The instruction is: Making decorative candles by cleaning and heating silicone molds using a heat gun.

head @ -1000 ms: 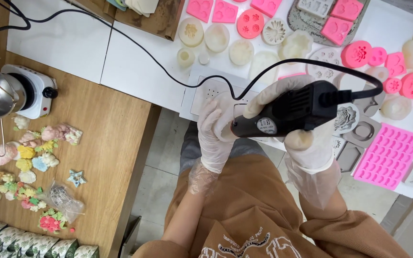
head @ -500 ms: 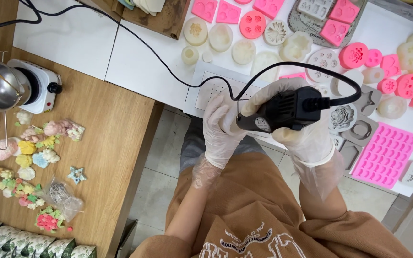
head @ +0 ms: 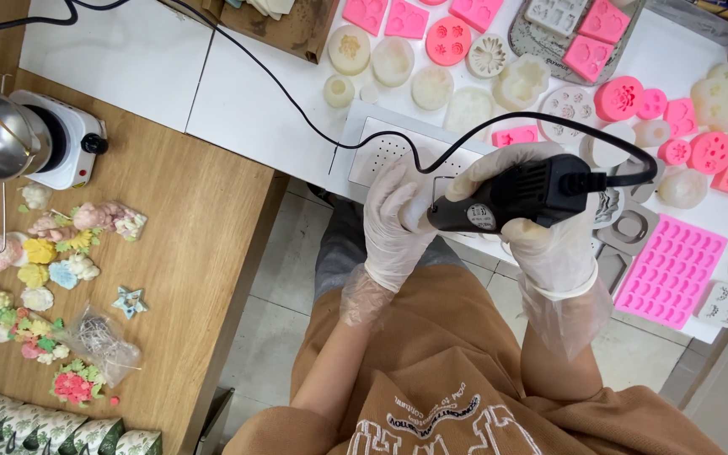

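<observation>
Right hand point(head: 549, 227) gripping black rotary tool point(head: 516, 195), left hand point(head: 393, 221) seemingly steadying its tip

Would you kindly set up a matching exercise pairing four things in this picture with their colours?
Things:
1. power tool
2. hot plate
3. grid mould
4. star

Colours:
A. pink
B. pale blue
C. black
D. white

Pairs: 1-C, 2-D, 3-A, 4-B. The right hand holds the power tool, and the left hand is at its tip.
</observation>
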